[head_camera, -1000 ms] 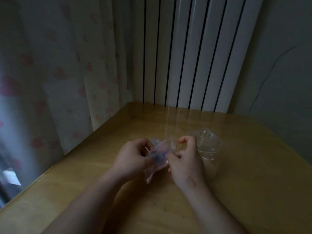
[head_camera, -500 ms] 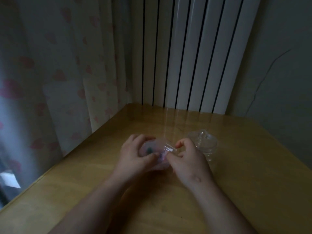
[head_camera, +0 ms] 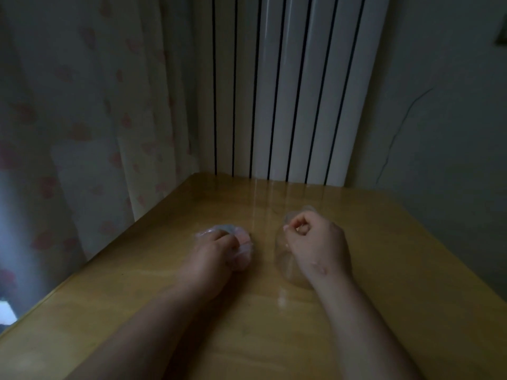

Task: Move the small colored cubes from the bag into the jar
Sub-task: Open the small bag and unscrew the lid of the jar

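Note:
A crumpled clear plastic bag (head_camera: 242, 252) lies on the wooden table (head_camera: 397, 270), left of centre. My left hand (head_camera: 212, 253) rests on it, fingers closed around the plastic. The cubes inside are hidden. To the right stands a clear jar (head_camera: 284, 260), partly covered by my right hand (head_camera: 315, 242). That hand sits over the jar's top with thumb and fingertips pinched together. Whether something small is held in the pinch is too dim to tell.
The table's left edge (head_camera: 115, 242) runs diagonally beside a heart-patterned curtain (head_camera: 96, 133). A white ribbed radiator (head_camera: 288, 91) stands behind the far edge, with a grey wall (head_camera: 439, 119) to its right. The scene is dark.
My hands have parted. The left hand lowered the bag onto the table at the left. The right hand left the bag and moved right, over the jar's top.

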A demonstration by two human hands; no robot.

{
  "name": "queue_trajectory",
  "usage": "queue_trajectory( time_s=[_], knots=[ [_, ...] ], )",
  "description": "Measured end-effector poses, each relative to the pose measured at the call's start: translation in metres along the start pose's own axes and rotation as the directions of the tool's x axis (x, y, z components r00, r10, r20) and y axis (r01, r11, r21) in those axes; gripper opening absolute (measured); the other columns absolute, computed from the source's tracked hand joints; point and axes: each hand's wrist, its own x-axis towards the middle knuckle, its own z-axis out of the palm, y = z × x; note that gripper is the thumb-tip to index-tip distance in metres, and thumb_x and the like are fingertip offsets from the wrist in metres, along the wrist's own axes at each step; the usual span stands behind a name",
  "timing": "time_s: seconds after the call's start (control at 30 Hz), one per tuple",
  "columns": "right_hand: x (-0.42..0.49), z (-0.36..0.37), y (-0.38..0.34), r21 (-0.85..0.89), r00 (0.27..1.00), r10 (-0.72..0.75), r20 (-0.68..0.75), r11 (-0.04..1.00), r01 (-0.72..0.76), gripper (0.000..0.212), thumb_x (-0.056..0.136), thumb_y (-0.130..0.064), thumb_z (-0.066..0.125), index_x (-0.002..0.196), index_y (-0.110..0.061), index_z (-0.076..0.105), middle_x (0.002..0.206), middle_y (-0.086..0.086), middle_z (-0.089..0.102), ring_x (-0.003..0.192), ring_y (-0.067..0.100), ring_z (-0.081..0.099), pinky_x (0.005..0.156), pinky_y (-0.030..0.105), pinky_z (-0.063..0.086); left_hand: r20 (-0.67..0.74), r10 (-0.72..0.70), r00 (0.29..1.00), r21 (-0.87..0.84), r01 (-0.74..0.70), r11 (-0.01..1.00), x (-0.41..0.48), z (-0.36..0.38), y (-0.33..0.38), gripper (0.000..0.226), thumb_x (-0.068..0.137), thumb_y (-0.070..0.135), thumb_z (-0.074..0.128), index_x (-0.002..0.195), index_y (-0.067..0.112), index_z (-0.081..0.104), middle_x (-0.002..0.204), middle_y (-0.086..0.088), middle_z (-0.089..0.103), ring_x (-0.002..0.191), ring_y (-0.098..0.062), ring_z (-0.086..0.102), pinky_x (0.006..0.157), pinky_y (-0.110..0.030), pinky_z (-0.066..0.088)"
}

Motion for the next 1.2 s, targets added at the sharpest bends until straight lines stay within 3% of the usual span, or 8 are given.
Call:
queue_trajectory(
  time_s=[0.23, 0.4, 0.53, 0.8, 0.93, 1.0, 1.1, 1.2],
  knots=[
    [0.010, -0.011, 0.011, 0.089, 0.973, 0.130, -0.191, 0.989, -0.115, 0.012, 0.083, -0.026, 0.066, 0.074, -0.024, 0.057, 0.072, -0.011, 0.054, 0.067, 0.008, 0.052, 0.051, 0.018, 0.030, 0.230, -0.085, 0.969, 0.327, 0.006, 0.945, 0.003, -0.028, 0.028, 0.056, 0.086, 0.050, 0.064, 0.137, 0.035, 0.047, 0.140, 0.007, 0.048, 0.127, -0.019, 0.046, 0.100, -0.035, 0.040],
    [0.019, -0.003, 0.027, 0.034, 0.978, 0.193, -0.084, 0.981, -0.191, 0.041, 0.080, -0.038, 0.068, 0.119, -0.028, 0.057, 0.126, -0.002, 0.050, 0.116, 0.023, 0.047, 0.097, 0.038, 0.045, 0.130, 0.023, 0.991, -0.004, -0.023, 1.000, 0.014, -0.021, 0.069, 0.076, 0.080, 0.041, 0.077, 0.145, 0.036, 0.039, 0.148, 0.010, 0.044, 0.128, -0.011, 0.048, 0.098, -0.025, 0.043],
    [0.019, 0.004, 0.036, 0.079, 0.982, 0.172, -0.071, 0.983, -0.167, 0.041, 0.086, -0.046, 0.061, 0.121, -0.026, 0.059, 0.121, -0.002, 0.058, 0.110, 0.021, 0.054, 0.089, 0.032, 0.046, 0.137, -0.045, 0.990, -0.311, 0.086, 0.947, 0.022, 0.007, 0.071, 0.088, 0.076, 0.031, 0.083, 0.149, 0.031, 0.035, 0.149, 0.004, 0.047, 0.130, -0.012, 0.048, 0.104, -0.032, 0.047],
    [0.019, 0.004, 0.028, 0.042, 0.995, 0.095, -0.012, 0.995, -0.094, 0.032, 0.082, -0.050, 0.063, 0.108, -0.031, 0.063, 0.108, -0.012, 0.061, 0.101, 0.015, 0.055, 0.079, 0.032, 0.048, 0.184, -0.067, 0.981, -0.479, 0.149, 0.865, 0.015, 0.051, 0.052, 0.123, 0.044, 0.057, 0.088, 0.150, 0.034, 0.031, 0.140, 0.010, 0.055, 0.123, -0.008, 0.056, 0.104, -0.037, 0.049],
    [0.020, 0.003, 0.025, 0.116, 0.996, 0.075, 0.044, 0.990, -0.080, 0.031, 0.081, -0.055, 0.061, 0.102, -0.032, 0.063, 0.109, -0.012, 0.056, 0.099, 0.012, 0.055, 0.070, 0.026, 0.044, 0.119, -0.037, 0.992, -0.526, 0.094, 0.845, 0.012, 0.054, 0.047, 0.111, 0.049, 0.044, 0.095, 0.142, 0.037, 0.033, 0.128, 0.020, 0.054, 0.116, 0.004, 0.053, 0.093, -0.010, 0.043],
    [0.019, 0.006, 0.024, 0.124, 0.994, 0.084, 0.069, 0.988, -0.092, 0.039, 0.078, -0.062, 0.060, 0.101, -0.031, 0.061, 0.113, -0.010, 0.049, 0.102, 0.014, 0.051, 0.063, 0.019, 0.041, 0.079, -0.028, 0.997, -0.522, 0.065, 0.851, 0.010, 0.052, 0.046, 0.107, 0.051, 0.045, 0.094, 0.140, 0.039, 0.034, 0.126, 0.020, 0.054, 0.115, 0.004, 0.053, 0.091, -0.011, 0.044],
    [0.016, 0.014, 0.023, 0.044, 0.995, 0.086, 0.058, 0.995, -0.088, 0.048, 0.067, -0.068, 0.061, 0.101, -0.034, 0.058, 0.108, -0.009, 0.048, 0.103, 0.017, 0.050, 0.074, 0.035, 0.053, 0.085, -0.032, 0.996, -0.516, 0.072, 0.854, 0.010, 0.050, 0.048, 0.100, 0.051, 0.053, 0.092, 0.134, 0.041, 0.038, 0.124, 0.019, 0.059, 0.111, 0.003, 0.058, 0.094, -0.023, 0.052],
    [0.018, 0.014, 0.022, 0.057, 0.993, 0.119, -0.012, 0.991, -0.118, 0.035, 0.074, -0.057, 0.066, 0.099, -0.034, 0.062, 0.100, -0.011, 0.049, 0.100, 0.018, 0.054, 0.075, 0.041, 0.055, 0.094, -0.017, 0.995, -0.524, 0.064, 0.849, 0.010, 0.049, 0.050, 0.085, 0.055, 0.045, 0.093, 0.123, 0.049, 0.042, 0.114, 0.022, 0.064, 0.101, 0.013, 0.060, 0.086, -0.014, 0.052]
  ],
)
